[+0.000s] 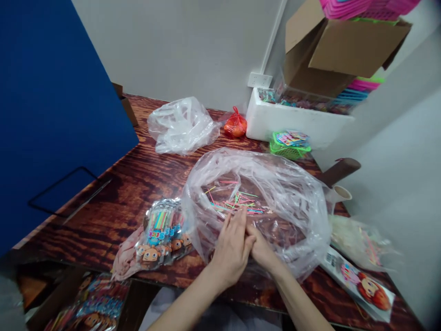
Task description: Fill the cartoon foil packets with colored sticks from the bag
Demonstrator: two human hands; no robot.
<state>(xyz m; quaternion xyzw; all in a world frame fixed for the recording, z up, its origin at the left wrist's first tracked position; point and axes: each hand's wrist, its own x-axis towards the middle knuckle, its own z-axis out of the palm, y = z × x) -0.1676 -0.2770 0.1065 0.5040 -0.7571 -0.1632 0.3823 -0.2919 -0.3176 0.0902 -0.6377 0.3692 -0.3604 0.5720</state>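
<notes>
A large clear plastic bag (303, 207) lies on the table with its mouth rolled back into a wide ring. Inside it, thin sticks (241, 201) in pink, green, yellow and blue are scattered. My left hand (231, 248) reaches over the near rim, its fingers stretched out beside the sticks. Against it rests my right hand (262, 248), its fingers mostly hidden behind the left one. Whether anything is between the hands cannot be seen. To the left, sealed packets of coloured sticks (160, 230) with cartoon faces are piled beside a pink cloth (127, 255).
At the back are a crumpled plastic bag (182, 126), a red bag of orange fruit (235, 125), a green basket (289, 149) and a white foam box (292, 122) below a cardboard box (351, 48). A printed packet (365, 285) and another bag (358, 241) lie right.
</notes>
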